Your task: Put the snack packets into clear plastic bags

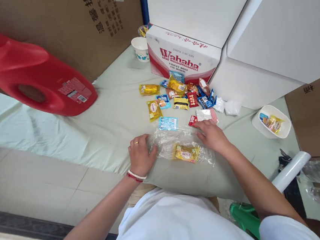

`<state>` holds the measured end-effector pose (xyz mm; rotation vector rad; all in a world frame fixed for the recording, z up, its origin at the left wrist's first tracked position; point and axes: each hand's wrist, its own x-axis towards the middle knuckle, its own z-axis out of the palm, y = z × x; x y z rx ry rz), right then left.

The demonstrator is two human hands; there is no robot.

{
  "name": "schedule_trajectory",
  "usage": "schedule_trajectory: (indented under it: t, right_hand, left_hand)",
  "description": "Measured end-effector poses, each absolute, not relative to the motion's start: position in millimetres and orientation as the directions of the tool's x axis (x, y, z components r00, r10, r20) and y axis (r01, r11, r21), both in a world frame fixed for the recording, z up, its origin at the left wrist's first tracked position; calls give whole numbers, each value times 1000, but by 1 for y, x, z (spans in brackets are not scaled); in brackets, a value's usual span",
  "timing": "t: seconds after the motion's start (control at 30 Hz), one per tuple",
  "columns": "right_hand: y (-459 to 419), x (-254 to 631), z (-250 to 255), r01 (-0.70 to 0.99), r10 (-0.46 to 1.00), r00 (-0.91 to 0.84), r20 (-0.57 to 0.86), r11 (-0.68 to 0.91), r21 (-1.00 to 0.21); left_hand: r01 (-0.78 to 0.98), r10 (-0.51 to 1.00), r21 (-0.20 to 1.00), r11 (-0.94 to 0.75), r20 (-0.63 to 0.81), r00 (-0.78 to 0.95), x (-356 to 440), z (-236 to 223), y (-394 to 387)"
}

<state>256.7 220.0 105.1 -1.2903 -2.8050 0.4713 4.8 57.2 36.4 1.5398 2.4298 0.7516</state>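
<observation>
My left hand rests on the cloth at the left edge of a clear plastic bag, thumb apart from the fingers. A yellow-wrapped snack lies in or on the bag; I cannot tell which. My right hand reaches over the bag's upper right, fingers apart, fingertips at a small red packet. Whether they touch it is unclear. Just beyond are a white and pink wrapper and a light blue packet. Several wrapped snacks are heaped farther back, among them a yellow packet.
A white and red Wahaha carton stands behind the snacks, with a paper cup beside it. At right is a white tub holding packets. A large red jug stands left. White boxes border the back right.
</observation>
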Motion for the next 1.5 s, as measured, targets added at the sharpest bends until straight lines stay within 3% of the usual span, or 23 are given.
schedule_trajectory:
  t: [0.17,0.3,0.4,0.5,0.63,0.77,0.83,0.93,1.0,1.07,1.17,1.3,1.37,1.5]
  right_hand:
    - [233,204,84,733,710,-679,-187,639,-234]
    - [236,198,84,690,658,-719,-221,642,-335]
    - [217,210,97,538,526,-839,-142,758,-370]
    - [181,227,104,368,333,-929,-164,879,-303]
    - [144,242,92,363,316,-926,-208,898,-249]
    - [134,242,80,416,389,-909,-147,850,-324]
    - [133,242,78,423,422,-902,-93,818,-390]
    - [136,252,77,376,470,-883,5,714,-590]
    - [138,265,73,433,636,-769,68,596,-676]
    - [139,279,66,612,844,-522,123,472,-635]
    - [136,293,54,799,928,-331,171,372,-473]
    - [129,288,58,793,925,-358,126,373,-481]
    - [127,275,68,777,932,-355,71,336,-533]
    - [127,241,76,690,856,-517,-18,404,-600]
  left_hand:
    - [768,871,535,352,114,-479,17,37,67]
    - [770,887,482,418,-37,-459,14,42,78]
    - [778,901,473,412,-83,-426,10,43,82]
    - [778,917,504,376,-81,-390,0,42,79]
    - [644,936,702,305,-95,-339,-18,49,66]
    - [306,946,911,277,-202,-255,0,70,59]
    - [305,977,934,185,-140,-163,25,77,64]
    - [551,998,833,59,-56,-22,64,78,76]
    - [724,996,687,62,-89,-1,81,73,82]
    - [832,992,549,81,-124,-15,90,68,83]
    - [898,996,439,43,-90,-4,93,65,79]
    - [903,987,405,145,11,-163,93,68,80]
    - [882,970,411,231,-33,-239,92,67,83]
    - [838,970,489,241,-135,-201,81,61,86]
